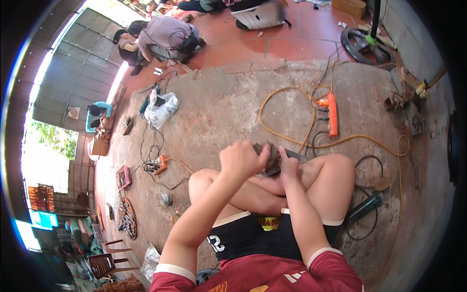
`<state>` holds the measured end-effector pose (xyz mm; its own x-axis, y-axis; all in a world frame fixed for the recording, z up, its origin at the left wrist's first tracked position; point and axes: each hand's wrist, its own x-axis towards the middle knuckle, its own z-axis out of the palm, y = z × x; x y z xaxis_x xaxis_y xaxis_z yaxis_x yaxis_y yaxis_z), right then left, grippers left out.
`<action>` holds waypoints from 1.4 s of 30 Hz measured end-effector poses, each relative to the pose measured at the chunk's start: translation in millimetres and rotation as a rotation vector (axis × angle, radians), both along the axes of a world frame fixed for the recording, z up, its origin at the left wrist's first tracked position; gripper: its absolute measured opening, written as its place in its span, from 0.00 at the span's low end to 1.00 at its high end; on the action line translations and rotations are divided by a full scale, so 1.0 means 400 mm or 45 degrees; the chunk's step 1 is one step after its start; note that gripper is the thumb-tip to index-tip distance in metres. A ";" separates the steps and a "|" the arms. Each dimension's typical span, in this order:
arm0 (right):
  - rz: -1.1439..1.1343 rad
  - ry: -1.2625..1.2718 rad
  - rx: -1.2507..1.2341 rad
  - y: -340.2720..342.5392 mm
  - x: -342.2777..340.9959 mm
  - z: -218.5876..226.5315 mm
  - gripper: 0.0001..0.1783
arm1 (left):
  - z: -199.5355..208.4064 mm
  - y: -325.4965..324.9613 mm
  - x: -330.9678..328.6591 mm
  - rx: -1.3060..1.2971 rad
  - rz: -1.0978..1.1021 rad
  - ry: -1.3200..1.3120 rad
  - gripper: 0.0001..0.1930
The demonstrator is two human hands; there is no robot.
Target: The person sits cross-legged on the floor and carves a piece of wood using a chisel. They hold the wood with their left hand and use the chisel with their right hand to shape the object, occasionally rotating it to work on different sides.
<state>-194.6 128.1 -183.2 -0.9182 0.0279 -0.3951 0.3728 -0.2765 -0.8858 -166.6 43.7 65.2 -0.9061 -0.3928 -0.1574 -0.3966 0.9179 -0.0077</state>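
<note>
Brown blocky workpiece (274, 160) over our crossed shins (255, 195): left hand (241, 158) curled at its left, exact grip unclear; right hand (289, 167) clasping its right. We seem mid-handling; next move wants steady bracing.

Dark brown workpiece (273, 163), orange power strip (332, 116), yellow cable (362, 136), black shorts (243, 241), maroon shirt (258, 270) with cream cuffs (176, 270)

white number (215, 243) on shorts (243, 239), lettered yellow patch (269, 226)
</note>
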 end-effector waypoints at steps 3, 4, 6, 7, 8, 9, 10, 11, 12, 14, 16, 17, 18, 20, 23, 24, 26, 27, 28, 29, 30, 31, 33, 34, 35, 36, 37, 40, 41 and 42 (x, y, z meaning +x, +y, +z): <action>-0.087 -0.131 -0.143 0.002 0.002 0.021 0.12 | 0.002 0.007 -0.002 -0.012 -0.011 -0.052 0.30; -0.065 -0.134 -0.142 0.007 0.001 0.023 0.12 | 0.006 0.001 -0.005 -0.003 -0.011 -0.033 0.29; -0.021 -0.134 -0.147 0.014 -0.002 0.031 0.12 | 0.017 -0.018 -0.009 0.006 -0.013 0.011 0.27; -0.017 -0.151 -0.144 0.012 -0.003 0.034 0.11 | 0.016 -0.032 -0.014 0.007 -0.005 0.030 0.28; -0.019 -0.163 -0.140 0.010 -0.006 0.031 0.11 | 0.012 -0.046 -0.022 0.009 -0.004 0.053 0.28; -0.015 -0.181 -0.131 0.011 -0.006 0.031 0.11 | 0.004 -0.062 -0.029 0.017 0.003 0.071 0.28; -0.030 -0.197 -0.146 0.014 -0.006 0.031 0.11 | -0.001 -0.080 -0.040 0.000 -0.022 0.074 0.28; -0.042 -0.208 -0.163 0.017 -0.010 0.039 0.11 | -0.002 -0.101 -0.057 -0.020 -0.045 0.081 0.28; -0.047 -0.224 -0.182 0.018 -0.012 0.049 0.11 | 0.000 -0.121 -0.070 -0.042 -0.061 0.084 0.27; -0.039 -0.259 -0.177 0.027 -0.017 0.071 0.11 | 0.009 -0.155 -0.095 -0.056 -0.115 0.068 0.27; -0.038 -0.270 -0.207 0.026 -0.023 0.099 0.10 | 0.021 -0.171 -0.096 -0.085 -0.182 0.103 0.26; -0.057 -0.273 -0.218 0.035 -0.016 0.101 0.09 | 0.017 -0.164 -0.093 -0.083 -0.234 0.137 0.26; -0.075 -0.277 -0.231 0.039 -0.010 0.104 0.09 | 0.016 -0.160 -0.087 -0.084 -0.285 0.171 0.26; -0.063 -0.268 -0.205 0.053 -0.009 0.105 0.08 | 0.031 -0.144 -0.070 -0.088 -0.344 0.163 0.25; -0.082 -0.189 -0.220 0.062 -0.014 0.107 0.11 | 0.021 -0.147 -0.015 -0.149 -0.470 0.228 0.20; -0.097 -0.156 -0.236 0.063 -0.017 0.107 0.12 | 0.012 -0.153 0.020 -0.178 -0.521 0.259 0.18; -0.046 -0.143 -0.260 0.046 -0.027 0.098 0.11 | -0.033 -0.175 0.107 -0.229 -0.535 0.359 0.16; -0.024 -0.155 -0.249 0.049 -0.023 0.085 0.11 | -0.061 -0.172 0.154 -0.227 -0.541 0.396 0.16; 0.013 -0.140 -0.244 0.048 -0.024 0.071 0.10 | -0.083 -0.168 0.194 -0.190 -0.492 0.421 0.17; 0.051 -0.142 -0.227 0.047 -0.013 0.057 0.09 | -0.098 -0.157 0.239 -0.140 -0.439 0.430 0.17; 0.065 -0.121 -0.202 0.040 -0.006 0.056 0.09 | -0.114 -0.150 0.276 -0.105 -0.379 0.444 0.18; 0.083 -0.094 -0.180 0.031 0.001 0.063 0.10 | -0.144 -0.150 0.308 -0.028 -0.345 0.463 0.20; 0.111 -0.058 -0.167 0.022 0.007 0.062 0.10 | -0.194 -0.125 0.347 0.017 -0.318 0.531 0.20; 0.127 -0.024 -0.166 0.021 0.002 0.063 0.10 | -0.213 -0.111 0.356 0.031 -0.304 0.580 0.20; 0.175 -0.005 -0.170 0.016 0.001 0.065 0.10 | -0.222 -0.095 0.361 0.078 -0.270 0.617 0.19; 0.228 0.013 -0.174 0.014 0.003 0.066 0.10 | -0.231 -0.076 0.375 0.092 -0.244 0.610 0.19; 0.283 0.031 -0.178 0.015 0.010 0.066 0.10 | -0.241 -0.055 0.395 0.106 -0.216 0.602 0.19; 0.472 0.080 -0.106 0.017 0.021 0.060 0.10 | -0.273 -0.028 0.442 0.153 -0.189 0.621 0.20; 0.530 0.096 -0.104 0.016 0.021 0.064 0.10 | -0.285 -0.024 0.456 0.178 -0.177 0.633 0.20; 0.589 0.111 -0.101 0.016 0.022 0.067 0.10 | -0.296 -0.021 0.467 0.204 -0.164 0.645 0.20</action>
<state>-185.9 134.3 -156.3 -0.8568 -0.4189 -0.3008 0.3983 -0.1670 -0.9019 20.4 35.3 -53.2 -0.9232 -0.2804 0.2627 -0.1983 0.9333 0.2994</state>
